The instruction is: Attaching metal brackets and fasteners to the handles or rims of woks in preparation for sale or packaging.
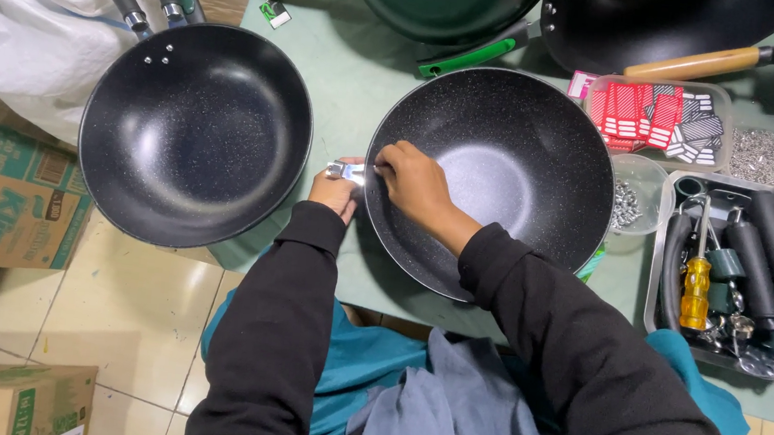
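Nearest the camera, two black sleeves reach out over a grey apron toward the rim of a speckled black pan (pixel 504 177) that sits on the pale green table (pixel 343 81). The left hand (pixel 335 189) is outside the near-left rim, pinching a small shiny metal bracket (pixel 346 171) against the pan wall. The right hand (pixel 414 180) reaches inside the bowl at the same spot, fingers closed on something small at the rim; what it grips is too small to tell.

This looks like the step of fixing a handle fitting to the pan, with the bracket being lined up or fastened from inside. The next move seems to call for keeping the bracket pressed flat and the pan steady while the fastener seats.

The pan lies open side up, without a handle; the bracket sits at its left edge and points outward to the left, its long axis roughly across the picture.

To the left, a second black pan (pixel 195 133) with a dark handle overhangs the table edge. To the right, a metal tray (pixel 655 300) holds black handles and a yellow screwdriver (pixel 697 290). Farther off are a small bowl of screws (pixel 630 203), a box of red and striped tags (pixel 657 116), and more pans with wooden handles.
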